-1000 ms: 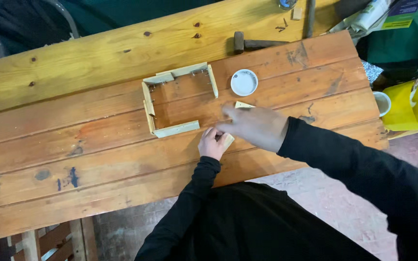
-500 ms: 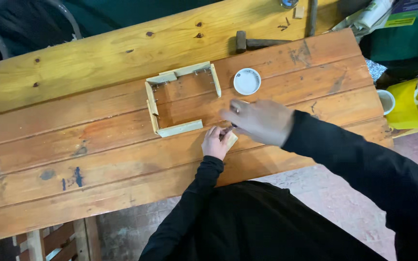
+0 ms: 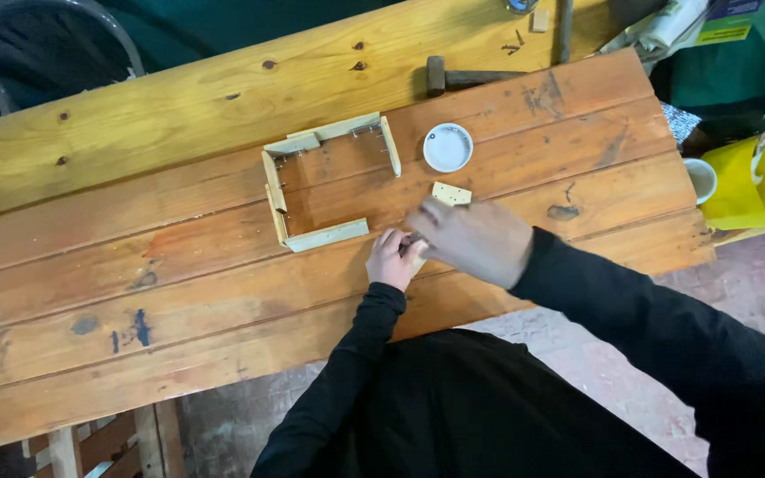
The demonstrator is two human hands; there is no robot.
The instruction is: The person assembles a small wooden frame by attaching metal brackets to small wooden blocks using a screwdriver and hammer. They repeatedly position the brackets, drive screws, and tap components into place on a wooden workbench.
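At the left of the worn, reddish plank tabletop (image 3: 179,292) sits the unfinished pale wooden frame of thin slats (image 3: 325,181), open on its right side, its bottom slat running left to right and ending just short of our hands. Just beside that slat's free end we see our left hand (image 3: 391,258), fingers curled down onto a small pale wooden piece that is almost wholly hidden beneath both hands; whether the hand truly grips it or merely pins it to the boards we cannot tell. Our right hand (image 3: 475,239) lies touching the left from the right, blurred, its fingers (image 3: 427,217) bent toward the same spot, and we cannot tell whether they pinch anything. Peeking out just beyond the right hand's knuckles is a short pale wooden block with two small holes (image 3: 451,192), lying flat and slightly tilted; the right hand is the nearer to it. Farther up we see a small round white dish (image 3: 448,147), apart from the frame's right arm, and a dark hammer (image 3: 471,78) beyond it.
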